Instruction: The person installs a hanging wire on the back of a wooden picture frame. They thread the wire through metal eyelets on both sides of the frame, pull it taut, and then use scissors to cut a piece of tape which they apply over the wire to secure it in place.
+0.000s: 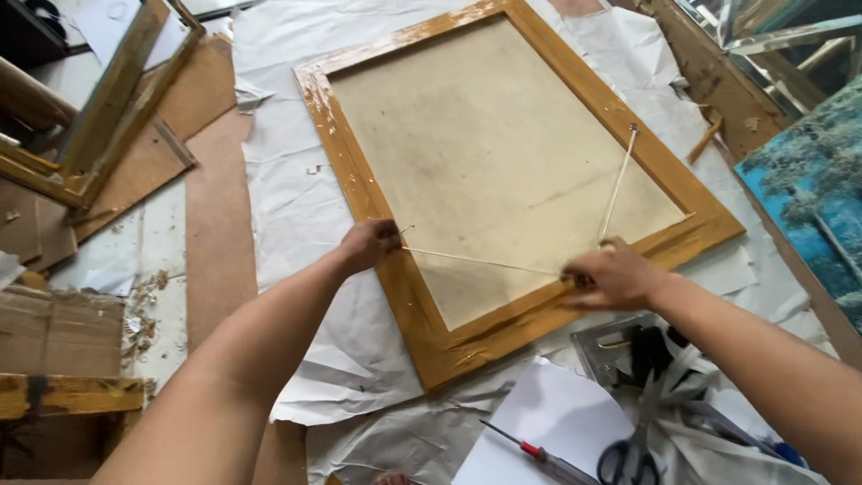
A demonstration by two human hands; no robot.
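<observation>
Head view: both hands pull cord taut across wooden frame.

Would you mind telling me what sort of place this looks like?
Probably a picture-framing workshop: a wooden frame lies back-up on white paper, both hands pull a hanging cord across it, and more frames and scissors lie around.

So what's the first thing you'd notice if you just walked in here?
The big wooden picture frame lying face down on crumpled white paper in the middle. Two hands pull a pale cord tight across its back: the left hand at the left rail, the right hand near the bottom corner. Scissors lie at the lower right.
</observation>
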